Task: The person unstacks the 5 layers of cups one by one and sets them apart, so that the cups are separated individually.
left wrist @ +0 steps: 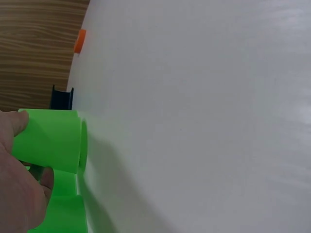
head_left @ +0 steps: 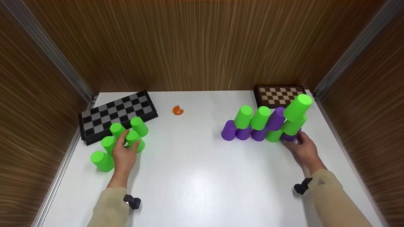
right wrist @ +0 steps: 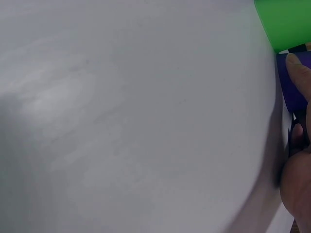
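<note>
At the left, my left hand (head_left: 124,156) grips an upside-down green cup (head_left: 135,142), thumb on the near side. The left wrist view shows that green cup (left wrist: 48,141) between thumb and fingers, its rim close to the tabletop. More green cups stand round it, one (head_left: 102,161) at the near left. Far right, my right hand (head_left: 305,150) holds the purple cup (head_left: 288,137) at the right end of a bottom row. Thumb and a finger show beside this purple cup (right wrist: 294,90) in the right wrist view. Above it sit a green cup (head_left: 293,126) and a top green cup (head_left: 298,107).
The stacked row runs left to a purple cup (head_left: 229,130), with green and purple cups in its second layer. A black-and-grey checkered board (head_left: 116,115) lies behind the left cups, a brown chessboard (head_left: 279,95) at back right. Between them lies an orange disc-like piece (head_left: 178,110).
</note>
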`<state>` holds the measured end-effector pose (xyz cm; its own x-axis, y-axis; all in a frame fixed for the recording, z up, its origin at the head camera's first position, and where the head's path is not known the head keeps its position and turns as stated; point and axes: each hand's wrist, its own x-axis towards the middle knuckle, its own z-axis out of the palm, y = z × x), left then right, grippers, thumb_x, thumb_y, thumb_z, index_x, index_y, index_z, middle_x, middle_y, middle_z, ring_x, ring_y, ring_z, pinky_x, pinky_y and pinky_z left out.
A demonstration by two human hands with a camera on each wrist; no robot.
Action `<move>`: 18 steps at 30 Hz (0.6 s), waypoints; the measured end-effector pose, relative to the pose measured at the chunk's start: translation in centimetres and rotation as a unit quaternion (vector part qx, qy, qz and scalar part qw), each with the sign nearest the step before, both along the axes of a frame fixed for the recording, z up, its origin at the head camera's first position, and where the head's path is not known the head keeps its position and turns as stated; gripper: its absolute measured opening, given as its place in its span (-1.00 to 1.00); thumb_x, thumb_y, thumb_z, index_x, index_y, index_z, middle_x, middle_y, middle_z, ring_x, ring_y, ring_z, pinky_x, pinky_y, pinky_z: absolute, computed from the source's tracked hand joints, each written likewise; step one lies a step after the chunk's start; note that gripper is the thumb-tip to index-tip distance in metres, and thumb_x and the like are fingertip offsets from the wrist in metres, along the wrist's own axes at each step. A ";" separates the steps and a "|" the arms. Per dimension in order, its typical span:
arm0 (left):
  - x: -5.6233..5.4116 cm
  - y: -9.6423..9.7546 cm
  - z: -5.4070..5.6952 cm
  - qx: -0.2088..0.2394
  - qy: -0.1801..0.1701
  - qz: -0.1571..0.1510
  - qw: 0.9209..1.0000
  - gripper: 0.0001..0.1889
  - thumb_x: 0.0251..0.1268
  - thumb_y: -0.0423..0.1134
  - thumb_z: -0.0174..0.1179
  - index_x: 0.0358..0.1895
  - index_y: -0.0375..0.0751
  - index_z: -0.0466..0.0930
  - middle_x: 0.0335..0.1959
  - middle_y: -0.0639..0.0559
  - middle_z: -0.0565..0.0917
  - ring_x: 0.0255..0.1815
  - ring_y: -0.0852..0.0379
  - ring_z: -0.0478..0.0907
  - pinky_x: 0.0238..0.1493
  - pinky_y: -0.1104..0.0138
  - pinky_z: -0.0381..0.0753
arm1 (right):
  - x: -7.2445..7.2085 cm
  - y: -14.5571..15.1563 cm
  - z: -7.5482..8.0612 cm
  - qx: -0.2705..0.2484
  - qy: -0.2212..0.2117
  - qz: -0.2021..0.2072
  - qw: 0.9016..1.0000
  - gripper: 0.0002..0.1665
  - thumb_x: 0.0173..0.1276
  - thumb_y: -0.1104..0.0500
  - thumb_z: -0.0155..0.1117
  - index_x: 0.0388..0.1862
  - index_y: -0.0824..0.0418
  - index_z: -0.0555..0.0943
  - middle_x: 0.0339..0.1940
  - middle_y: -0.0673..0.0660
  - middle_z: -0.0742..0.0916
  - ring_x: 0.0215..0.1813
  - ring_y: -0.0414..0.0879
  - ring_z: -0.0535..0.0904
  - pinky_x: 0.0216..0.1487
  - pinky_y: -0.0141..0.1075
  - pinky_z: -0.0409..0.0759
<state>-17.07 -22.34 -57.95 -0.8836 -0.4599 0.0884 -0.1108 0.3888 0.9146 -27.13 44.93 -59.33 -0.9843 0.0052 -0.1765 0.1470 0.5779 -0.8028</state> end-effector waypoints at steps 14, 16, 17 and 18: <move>-0.4 0.0 -0.4 -0.002 0.000 0.007 1.000 -0.36 0.50 -0.41 0.31 0.58 -0.29 0.35 0.53 -0.28 0.43 0.51 -0.26 0.37 0.41 -0.06 0.47 | 0.0 0.0 0.0 -0.005 -0.015 -0.003 1.000 0.14 0.43 -0.17 0.50 0.74 0.22 0.12 0.73 0.35 0.18 0.72 0.36 -0.01 0.64 0.27 0.04; -0.5 0.0 -0.4 -0.002 0.002 0.010 1.000 -0.37 0.50 -0.41 0.31 0.57 -0.29 0.35 0.52 -0.29 0.44 0.51 -0.26 0.37 0.42 -0.07 0.47 | -0.1 0.1 0.0 -0.001 -0.019 -0.005 1.000 0.15 0.43 -0.19 0.49 0.74 0.21 0.11 0.73 0.34 0.17 0.72 0.35 -0.01 0.64 0.26 0.04; -0.5 -0.1 -0.4 -0.002 0.002 0.012 1.000 -0.37 0.50 -0.40 0.31 0.57 -0.29 0.36 0.52 -0.29 0.44 0.51 -0.26 0.37 0.42 -0.07 0.47 | -0.1 0.1 0.0 0.001 -0.020 -0.005 1.000 0.16 0.43 -0.20 0.49 0.74 0.21 0.11 0.73 0.34 0.17 0.72 0.35 -0.01 0.64 0.26 0.05; -0.5 -0.1 -0.4 -0.002 0.003 0.014 1.000 -0.37 0.50 -0.40 0.31 0.57 -0.29 0.36 0.52 -0.29 0.44 0.51 -0.26 0.37 0.43 -0.07 0.46 | -0.1 0.0 0.0 0.003 -0.019 -0.004 1.000 0.15 0.43 -0.20 0.49 0.74 0.22 0.11 0.73 0.34 0.17 0.72 0.35 0.00 0.64 0.26 0.05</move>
<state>-17.59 -22.44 -58.39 -0.8703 -0.4833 0.0950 -0.1164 0.3893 0.9137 -27.26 44.97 -59.28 -0.9767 0.0144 -0.2141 0.1824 0.5811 -0.7931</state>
